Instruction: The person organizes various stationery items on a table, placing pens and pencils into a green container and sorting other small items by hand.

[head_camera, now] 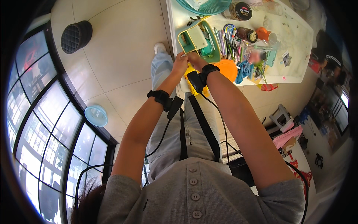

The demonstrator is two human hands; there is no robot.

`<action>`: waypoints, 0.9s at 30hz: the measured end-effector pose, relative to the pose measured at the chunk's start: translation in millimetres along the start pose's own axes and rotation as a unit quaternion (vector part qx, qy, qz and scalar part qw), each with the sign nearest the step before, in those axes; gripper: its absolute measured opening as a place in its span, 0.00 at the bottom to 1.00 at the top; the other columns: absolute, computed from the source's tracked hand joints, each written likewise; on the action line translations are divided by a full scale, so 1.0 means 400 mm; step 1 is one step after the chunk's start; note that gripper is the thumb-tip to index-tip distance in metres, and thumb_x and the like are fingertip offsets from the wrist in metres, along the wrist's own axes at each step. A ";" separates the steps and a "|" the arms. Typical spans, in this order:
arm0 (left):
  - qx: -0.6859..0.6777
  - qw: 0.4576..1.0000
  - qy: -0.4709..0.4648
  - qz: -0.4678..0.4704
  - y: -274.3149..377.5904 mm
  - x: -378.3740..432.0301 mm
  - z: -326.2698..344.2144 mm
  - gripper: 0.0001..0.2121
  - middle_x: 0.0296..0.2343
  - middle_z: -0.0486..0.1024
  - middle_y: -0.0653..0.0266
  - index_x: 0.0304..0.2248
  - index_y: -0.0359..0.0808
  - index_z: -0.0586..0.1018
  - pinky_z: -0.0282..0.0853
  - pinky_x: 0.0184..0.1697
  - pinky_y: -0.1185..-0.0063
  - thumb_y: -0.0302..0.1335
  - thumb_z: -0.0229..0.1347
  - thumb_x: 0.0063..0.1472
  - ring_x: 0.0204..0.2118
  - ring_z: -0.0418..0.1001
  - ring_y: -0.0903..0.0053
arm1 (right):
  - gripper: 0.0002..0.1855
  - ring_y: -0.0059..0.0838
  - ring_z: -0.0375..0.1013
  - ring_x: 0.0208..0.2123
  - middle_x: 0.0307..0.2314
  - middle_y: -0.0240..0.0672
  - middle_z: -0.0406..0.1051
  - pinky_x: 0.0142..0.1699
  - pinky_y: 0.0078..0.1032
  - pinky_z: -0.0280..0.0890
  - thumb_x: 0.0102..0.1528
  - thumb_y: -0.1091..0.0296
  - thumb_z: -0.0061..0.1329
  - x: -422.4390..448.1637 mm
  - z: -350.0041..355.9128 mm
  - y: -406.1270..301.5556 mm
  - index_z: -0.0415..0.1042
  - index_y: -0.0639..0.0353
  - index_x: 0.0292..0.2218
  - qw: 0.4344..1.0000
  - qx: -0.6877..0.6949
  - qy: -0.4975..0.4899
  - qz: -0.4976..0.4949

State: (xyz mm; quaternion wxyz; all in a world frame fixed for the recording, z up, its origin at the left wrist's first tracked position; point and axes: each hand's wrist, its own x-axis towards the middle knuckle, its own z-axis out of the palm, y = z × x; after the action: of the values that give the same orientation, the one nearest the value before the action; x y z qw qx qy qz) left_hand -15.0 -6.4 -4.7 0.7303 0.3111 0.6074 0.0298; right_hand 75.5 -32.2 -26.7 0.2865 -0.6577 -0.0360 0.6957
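Note:
My left hand [180,63] and my right hand [195,59] are close together at the near edge of a green plastic organizer box [216,56] with a yellow rim. The fingers meet near the box's corner; whether they hold something small cannot be told. A pale green lid or tray [198,36] lies across the box's compartments, with small items beneath and beside it. An orange round lid [227,70] and a yellow object [193,81] lie by my right wrist. Pens and markers [222,42] lie in a row right of the box.
The white table [293,36] also bears a teal basket [205,11], a dark-lidded jar [242,11], a smaller jar [248,35], an orange cup [265,35] and a blue cloth [243,71]. A black quilted stool [76,36] and a blue basin [96,115] stand on the floor. A person is at the far right.

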 end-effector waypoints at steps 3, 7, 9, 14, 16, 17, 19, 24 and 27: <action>0.013 0.999 -0.043 -0.018 0.015 -0.002 0.037 0.15 0.32 0.65 0.63 0.40 0.37 0.59 0.60 0.33 0.80 0.32 0.39 0.52 0.35 0.64 0.76 | 0.17 0.29 0.66 0.27 0.27 0.41 0.64 0.30 0.22 0.60 0.47 0.63 0.29 0.021 -0.049 0.040 0.62 0.66 0.31 1.000 -0.006 0.014 -0.021; 0.004 1.000 -0.012 -0.025 0.004 -0.003 -0.017 0.16 0.33 0.64 0.62 0.40 0.37 0.59 0.61 0.32 0.80 0.31 0.39 0.52 0.36 0.64 0.76 | 0.16 0.28 0.65 0.28 0.26 0.40 0.65 0.31 0.22 0.58 0.45 0.63 0.30 -0.057 0.031 -0.044 0.64 0.65 0.30 0.997 -0.016 0.039 0.057; -0.022 0.999 -0.006 -0.025 0.015 -0.008 -0.005 0.16 0.33 0.65 0.61 0.40 0.36 0.59 0.61 0.32 0.81 0.31 0.39 0.52 0.35 0.65 0.76 | 0.16 0.28 0.65 0.26 0.26 0.38 0.65 0.31 0.21 0.57 0.44 0.63 0.31 -0.074 0.016 -0.054 0.64 0.64 0.30 0.996 -0.037 0.062 0.055; -0.027 0.999 0.025 0.009 0.022 -0.035 0.023 0.14 0.31 0.66 0.63 0.38 0.35 0.62 0.62 0.31 0.82 0.31 0.40 0.51 0.33 0.66 0.77 | 0.07 0.22 0.61 0.21 0.20 0.33 0.63 0.27 0.17 0.55 0.44 0.66 0.34 -0.094 -0.061 -0.002 0.60 0.58 0.21 0.985 0.148 0.073 0.047; 0.011 0.986 0.092 0.138 0.038 -0.061 -0.002 0.13 0.26 0.67 0.63 0.35 0.34 0.64 0.61 0.27 0.84 0.29 0.43 0.49 0.27 0.66 0.79 | 0.08 0.25 0.63 0.35 0.29 0.35 0.64 0.42 0.20 0.56 0.46 0.66 0.32 -0.154 -0.050 -0.046 0.60 0.60 0.27 0.980 0.160 0.066 0.094; 0.013 0.986 0.094 0.139 0.047 -0.069 -0.007 0.13 0.26 0.67 0.63 0.35 0.34 0.64 0.61 0.27 0.84 0.29 0.43 0.49 0.27 0.66 0.79 | 0.08 0.25 0.63 0.35 0.29 0.35 0.64 0.42 0.20 0.56 0.46 0.66 0.32 -0.181 -0.053 -0.064 0.60 0.60 0.27 0.980 0.161 0.063 0.094; 0.038 0.978 0.059 0.199 0.075 -0.089 0.010 0.12 0.23 0.68 0.64 0.33 0.33 0.66 0.60 0.26 0.85 0.28 0.45 0.49 0.24 0.66 0.81 | 0.12 0.26 0.62 0.37 0.31 0.37 0.64 0.42 0.21 0.56 0.47 0.67 0.31 -0.224 -0.081 -0.079 0.59 0.62 0.33 0.986 0.149 0.048 0.051; 0.104 0.980 -0.035 0.166 0.113 -0.134 0.095 0.11 0.21 0.69 0.65 0.32 0.32 0.68 0.61 0.25 0.87 0.29 0.48 0.48 0.22 0.66 0.84 | 0.17 0.25 0.63 0.37 0.32 0.39 0.63 0.42 0.18 0.56 0.48 0.68 0.33 -0.279 -0.148 -0.069 0.55 0.67 0.39 0.986 0.156 0.014 -0.055; 0.070 0.977 -0.071 0.187 0.107 -0.128 0.142 0.10 0.20 0.69 0.66 0.30 0.31 0.70 0.60 0.25 0.88 0.28 0.48 0.48 0.21 0.65 0.85 | 0.17 0.24 0.65 0.33 0.30 0.40 0.64 0.39 0.15 0.58 0.48 0.70 0.34 -0.294 -0.179 -0.043 0.54 0.71 0.39 0.980 0.172 -0.011 -0.101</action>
State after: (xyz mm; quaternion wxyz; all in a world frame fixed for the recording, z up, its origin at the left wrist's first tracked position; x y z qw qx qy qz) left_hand 37.3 -17.3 64.7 0.7295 0.4712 0.4854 0.1010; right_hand 145.0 -93.8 76.4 0.4636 -0.5837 0.0151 0.6664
